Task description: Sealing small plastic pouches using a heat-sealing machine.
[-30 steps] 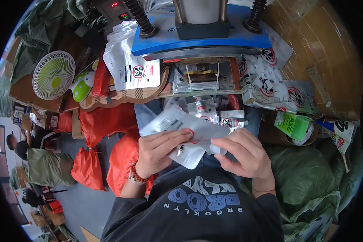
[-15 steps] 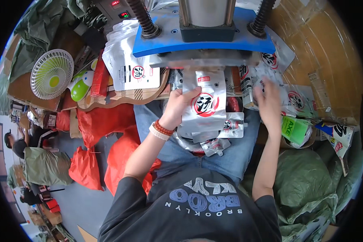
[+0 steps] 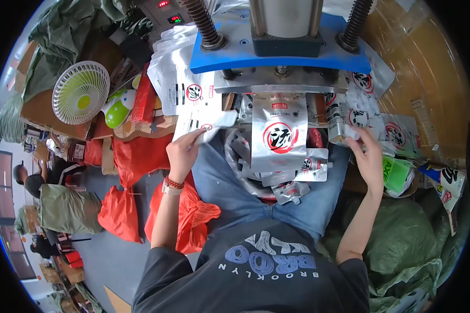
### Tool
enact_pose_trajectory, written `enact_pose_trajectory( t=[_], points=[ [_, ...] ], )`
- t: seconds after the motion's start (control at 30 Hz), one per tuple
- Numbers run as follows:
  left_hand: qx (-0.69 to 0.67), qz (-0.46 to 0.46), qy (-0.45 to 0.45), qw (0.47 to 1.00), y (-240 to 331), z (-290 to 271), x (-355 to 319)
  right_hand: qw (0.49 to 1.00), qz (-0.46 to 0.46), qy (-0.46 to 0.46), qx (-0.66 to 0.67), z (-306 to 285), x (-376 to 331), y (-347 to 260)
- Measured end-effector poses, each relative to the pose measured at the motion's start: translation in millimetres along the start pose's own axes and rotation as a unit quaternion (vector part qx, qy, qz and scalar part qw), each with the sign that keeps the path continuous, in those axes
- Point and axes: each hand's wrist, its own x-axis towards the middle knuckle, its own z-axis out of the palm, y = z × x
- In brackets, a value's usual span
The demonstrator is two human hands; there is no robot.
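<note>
Head view, seated person at a blue-topped press machine (image 3: 277, 55): left hand (image 3: 184, 148) raised just left of the press, fingers closed on a flat silver-white pouch (image 3: 214, 125) that tilts up toward the machine's edge; right hand (image 3: 367, 156) out at the right, fingers curled onto a pouch in the stack of printed pouches (image 3: 357, 112) beside the press. One large silver spout pouch with a red round mark (image 3: 278, 133) hangs upright from under the press plate, above a heap of small pouches (image 3: 287, 180) on the lap; also present: white desk fan (image 3: 81, 93) and orange bags (image 3: 141, 156) to the left, green packet (image 3: 394, 175) near the right hand.
</note>
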Motion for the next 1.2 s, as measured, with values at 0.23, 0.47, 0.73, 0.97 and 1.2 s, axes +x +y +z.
enact_pose_trajectory(
  t=[0.23,0.47,0.73,0.97,1.2],
  points=[
    [-0.090,0.106,0.077,0.987,105,-31,-1,0.938,-0.334,0.021,-0.086,25,-23,-114],
    [-0.167,0.258,-0.051,0.950,151,-63,3,0.890,-0.449,-0.050,-0.059,10,-26,-135],
    [-0.473,-0.152,-0.216,0.841,129,53,-6,0.975,-0.219,-0.012,-0.018,39,-10,-83],
    [-0.641,-0.310,-0.169,0.682,134,64,60,0.969,-0.059,0.200,-0.132,7,32,-15],
    [-0.294,-0.187,0.009,0.937,42,56,69,0.984,0.022,0.023,-0.175,19,31,45]
  ],
)
